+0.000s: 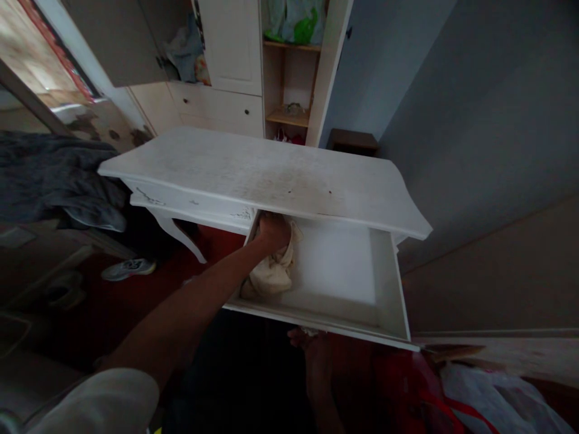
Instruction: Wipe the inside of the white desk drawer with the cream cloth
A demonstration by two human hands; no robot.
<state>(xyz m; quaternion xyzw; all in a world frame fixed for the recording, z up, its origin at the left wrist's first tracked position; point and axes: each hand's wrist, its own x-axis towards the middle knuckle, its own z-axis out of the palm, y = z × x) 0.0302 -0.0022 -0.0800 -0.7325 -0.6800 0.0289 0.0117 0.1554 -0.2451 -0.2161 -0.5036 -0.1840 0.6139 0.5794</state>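
Observation:
My left hand (274, 231) reaches into the open drawer (337, 265) of a white table. It is closed on a cream cloth (274, 274), which hangs bunched along the drawer's left inner side. The fingertips are hidden behind the hand and under the tabletop edge. Below the drawer's front panel is my right hand (307, 339), dim and partly covered by the panel. Its fingers look curled beside a small whitish thing, which I cannot identify.
The white tabletop (217, 157) has dark smudges. Behind it stands a white cabinet (233, 48) with doors ajar. Dark grey fabric (54, 178) lies at left, above a shoe (129, 269) on the red floor. A white plastic bag (502, 398) sits at lower right.

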